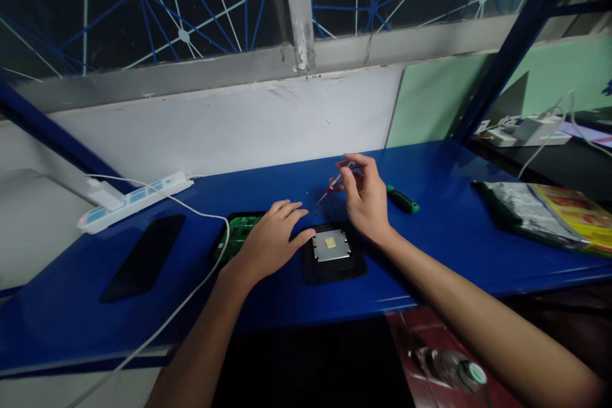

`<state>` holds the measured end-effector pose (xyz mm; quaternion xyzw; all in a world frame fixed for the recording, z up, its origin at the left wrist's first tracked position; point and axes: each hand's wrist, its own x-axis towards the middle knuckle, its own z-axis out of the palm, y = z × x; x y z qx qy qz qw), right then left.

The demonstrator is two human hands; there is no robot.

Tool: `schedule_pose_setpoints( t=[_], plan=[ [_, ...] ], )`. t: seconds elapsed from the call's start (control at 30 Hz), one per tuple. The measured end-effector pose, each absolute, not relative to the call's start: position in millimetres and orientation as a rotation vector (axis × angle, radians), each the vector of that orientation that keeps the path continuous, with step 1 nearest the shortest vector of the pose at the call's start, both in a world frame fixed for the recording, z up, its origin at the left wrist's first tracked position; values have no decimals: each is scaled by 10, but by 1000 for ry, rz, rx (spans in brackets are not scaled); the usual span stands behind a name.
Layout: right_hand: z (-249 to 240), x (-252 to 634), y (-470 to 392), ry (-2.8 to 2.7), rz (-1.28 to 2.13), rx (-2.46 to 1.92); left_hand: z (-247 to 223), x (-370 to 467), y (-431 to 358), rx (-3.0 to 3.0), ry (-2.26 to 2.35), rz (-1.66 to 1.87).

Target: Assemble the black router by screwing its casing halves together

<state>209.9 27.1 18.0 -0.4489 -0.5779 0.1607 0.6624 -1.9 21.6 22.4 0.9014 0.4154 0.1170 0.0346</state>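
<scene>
My right hand (368, 197) is closed around a thin screwdriver (338, 180) with a clear and red handle. Its tip points down and left at several tiny screws (316, 212) on the blue table. My left hand (272, 236) is open, fingers stretched out, over the right part of a green circuit board (241, 233) in a black casing. The left thumb reaches to the edge of a black square cover (329, 273). On that cover sits a silver metal plate (338, 250) with a small yellowish square (330, 242) at its middle.
A green and black screwdriver handle (402, 199) lies right of my right hand. At left are a black phone (143, 258) and a white power strip (136, 201) with a cable (191, 298). A shiny package (549, 213) lies at right; a bottle (449, 366) is below.
</scene>
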Motion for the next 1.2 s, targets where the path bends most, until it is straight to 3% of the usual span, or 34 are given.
schedule_pose_setpoints(
  t=[0.63,0.77,0.97,1.2],
  plan=[
    [159,2138,318,-1337,305,-1089,226,-28,259,2794,1316,411],
    [189,2241,381,-1377,157,-1316,184,-29,35,2797,1276,540],
    [119,2434,477,-1710,85,-1993,19,-6,-248,2697,1247,577],
    [28,2438,440,-1808,40,-2116,-19,14,-318,2578,1271,513]
  ],
)
